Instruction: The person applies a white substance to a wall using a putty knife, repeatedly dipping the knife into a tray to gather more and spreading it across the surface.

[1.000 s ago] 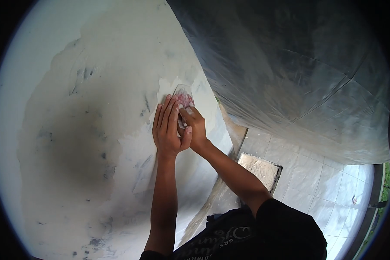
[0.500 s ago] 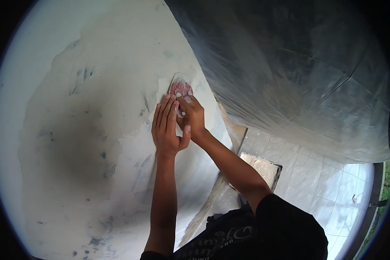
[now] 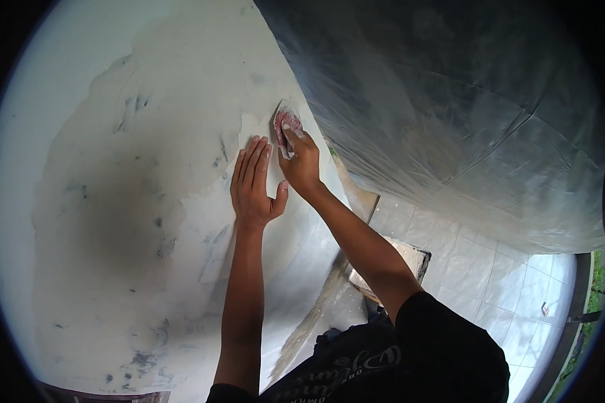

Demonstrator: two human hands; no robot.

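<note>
My right hand [image 3: 302, 164] grips a putty scraper [image 3: 286, 118] with a worn red face smeared with white filler. The scraper is against the pale wall [image 3: 195, 121], near its right edge. My left hand [image 3: 252, 191] lies flat on the wall just to the left and slightly lower, fingers stretched upward and thumb out, holding nothing. A lighter coat of filler covers much of the wall around both hands, with dark smudges showing in places.
A dark plastic sheet [image 3: 450, 114] hangs to the right of the wall. Beneath my right arm, a shallow putty-covered tray [image 3: 413, 255] sits by the wall's foot. Pale tiles [image 3: 474, 269] cover the floor.
My right hand has moved up and right with the scraper, away from my left hand. The scraper is now tilted more upright. My left hand remains flat on the wall.
</note>
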